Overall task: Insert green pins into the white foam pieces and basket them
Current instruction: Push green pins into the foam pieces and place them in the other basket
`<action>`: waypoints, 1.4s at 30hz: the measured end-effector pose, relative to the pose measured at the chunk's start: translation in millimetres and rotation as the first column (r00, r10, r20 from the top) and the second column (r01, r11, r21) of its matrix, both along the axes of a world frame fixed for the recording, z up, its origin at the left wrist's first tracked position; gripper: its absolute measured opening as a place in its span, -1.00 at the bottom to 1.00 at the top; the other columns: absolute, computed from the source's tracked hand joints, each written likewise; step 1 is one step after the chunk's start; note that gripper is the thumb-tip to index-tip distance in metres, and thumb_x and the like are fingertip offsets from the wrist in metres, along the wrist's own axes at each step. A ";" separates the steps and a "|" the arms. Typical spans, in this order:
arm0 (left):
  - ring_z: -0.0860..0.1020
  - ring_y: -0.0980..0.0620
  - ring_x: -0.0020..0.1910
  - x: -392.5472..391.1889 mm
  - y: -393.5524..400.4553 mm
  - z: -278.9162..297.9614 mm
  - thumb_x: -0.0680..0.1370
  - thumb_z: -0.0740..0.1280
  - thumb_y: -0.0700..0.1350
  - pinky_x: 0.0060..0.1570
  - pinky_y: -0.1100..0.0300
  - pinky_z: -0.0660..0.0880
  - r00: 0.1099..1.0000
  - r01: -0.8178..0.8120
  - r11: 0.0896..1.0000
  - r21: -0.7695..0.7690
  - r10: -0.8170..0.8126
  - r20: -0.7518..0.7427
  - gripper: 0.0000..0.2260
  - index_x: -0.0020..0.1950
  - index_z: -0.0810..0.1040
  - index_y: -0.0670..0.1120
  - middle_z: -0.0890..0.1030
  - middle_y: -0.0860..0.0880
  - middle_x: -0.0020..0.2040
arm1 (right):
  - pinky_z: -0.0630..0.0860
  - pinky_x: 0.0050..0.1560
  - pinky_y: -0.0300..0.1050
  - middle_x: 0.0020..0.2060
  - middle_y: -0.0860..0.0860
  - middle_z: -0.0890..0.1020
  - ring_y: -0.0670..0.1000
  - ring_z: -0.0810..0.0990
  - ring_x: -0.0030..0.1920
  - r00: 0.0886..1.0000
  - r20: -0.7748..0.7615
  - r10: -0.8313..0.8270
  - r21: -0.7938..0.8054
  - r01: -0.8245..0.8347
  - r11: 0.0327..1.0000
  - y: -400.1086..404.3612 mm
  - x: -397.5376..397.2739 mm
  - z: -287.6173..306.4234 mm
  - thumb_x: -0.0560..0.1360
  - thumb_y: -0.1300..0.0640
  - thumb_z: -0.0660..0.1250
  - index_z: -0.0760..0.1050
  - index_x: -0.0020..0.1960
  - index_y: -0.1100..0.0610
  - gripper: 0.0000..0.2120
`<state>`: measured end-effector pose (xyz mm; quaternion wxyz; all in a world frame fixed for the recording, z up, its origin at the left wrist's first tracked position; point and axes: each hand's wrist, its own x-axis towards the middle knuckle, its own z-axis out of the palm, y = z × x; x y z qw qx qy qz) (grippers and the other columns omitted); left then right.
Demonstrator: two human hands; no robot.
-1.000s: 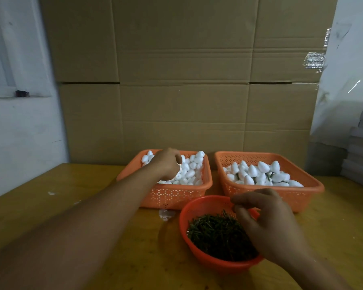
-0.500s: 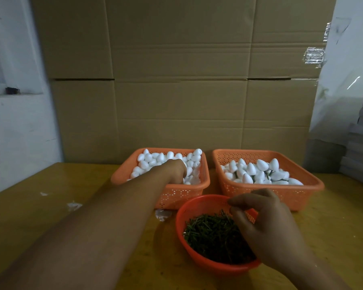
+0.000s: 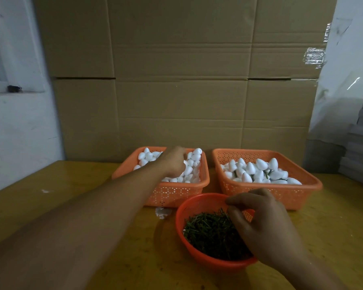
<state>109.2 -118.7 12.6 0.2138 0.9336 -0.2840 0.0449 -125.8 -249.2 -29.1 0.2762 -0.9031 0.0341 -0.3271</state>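
Observation:
My left hand (image 3: 174, 162) reaches into the left orange basket (image 3: 161, 195) and its fingers dip among the plain white foam pieces (image 3: 194, 158); they are blurred and hidden, so a hold cannot be made out. My right hand (image 3: 260, 222) hovers over the round red bowl (image 3: 180, 212) of green pins (image 3: 208, 231). Its thumb and forefinger pinch at a pin at the pile's far edge. The right orange basket (image 3: 281, 195) holds foam pieces with green pins in them (image 3: 260, 170).
All three containers stand on a yellow wooden table (image 3: 50, 185). A wall of cardboard boxes (image 3: 176, 101) rises right behind the baskets. Grey stacked sheets (image 3: 360, 153) sit at the far right. A white foam scrap (image 3: 162, 212) lies by the left basket's front.
My left hand has dropped from above the left basket down into the foam pieces and moved further back. My right hand stays over the pins, fingers closing slightly.

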 end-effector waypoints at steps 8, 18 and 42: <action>0.59 0.04 -0.13 -46.1 9.8 2.4 0.56 0.30 -0.19 -0.06 0.02 0.55 0.978 0.139 0.917 -0.373 -0.068 0.197 -0.88 0.04 0.59 -0.04 0.64 0.01 -0.10 | 0.50 0.13 0.09 -0.22 -0.41 0.45 -0.11 0.54 0.00 1.000 0.011 0.016 -0.057 -0.015 0.998 2.5 -0.7 -0.7 0.46 0.16 0.49 0.70 0.04 -0.05 -0.82; 0.57 0.16 0.00 -115.2 34.8 -17.4 0.56 0.39 -0.26 0.00 0.30 0.53 0.949 0.295 0.755 -0.585 -0.162 0.269 -0.80 0.12 0.65 -0.02 0.56 0.03 0.07 | 0.49 0.08 -0.13 -0.13 -0.25 0.46 -0.12 0.47 0.03 0.994 -0.102 -0.030 -0.180 0.011 0.984 -0.9 0.4 -3.1 0.44 0.10 0.51 0.67 0.11 -0.13 -0.73; 0.63 0.14 0.06 -153.8 49.1 -61.7 0.56 0.37 -0.07 0.05 0.17 0.58 0.912 0.255 0.658 -0.708 -0.407 -0.049 -0.69 0.20 0.54 0.30 0.65 0.18 0.05 | 0.50 -0.14 -0.14 -0.14 -0.12 0.51 -0.02 0.60 -0.05 0.819 -0.528 -0.225 -0.467 -0.059 0.882 14.1 34.4 -8.9 0.52 -0.08 0.35 0.41 -0.04 -0.04 -0.84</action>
